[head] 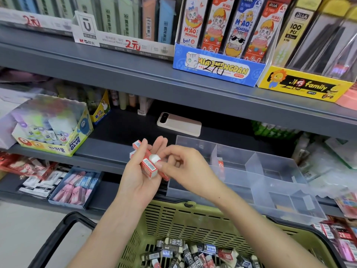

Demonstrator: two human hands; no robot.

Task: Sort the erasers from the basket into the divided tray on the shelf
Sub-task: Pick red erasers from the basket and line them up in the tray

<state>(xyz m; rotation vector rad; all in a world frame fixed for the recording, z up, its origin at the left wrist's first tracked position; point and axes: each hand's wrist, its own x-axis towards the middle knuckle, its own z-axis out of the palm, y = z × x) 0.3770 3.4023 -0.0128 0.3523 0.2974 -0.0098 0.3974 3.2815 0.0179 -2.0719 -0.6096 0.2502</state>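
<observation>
My left hand (142, 175) holds several red-sleeved erasers (148, 164) in its palm, just above the shelf edge. My right hand (180, 167) reaches across and pinches the white end of one of them. The clear divided tray (257, 182) stands on the middle shelf to the right of my hands, with one red eraser (220, 163) in a back compartment. Below, the green basket (185, 219) holds a heap of black, blue and red erasers (195, 254).
A phone (178, 123) lies on the shelf behind my hands. A glue-stick box (52, 130) stands at the left. A box of pink and blue erasers (75, 187) sits on the lower shelf. Pencil-lead boxes line the upper shelf (218, 72).
</observation>
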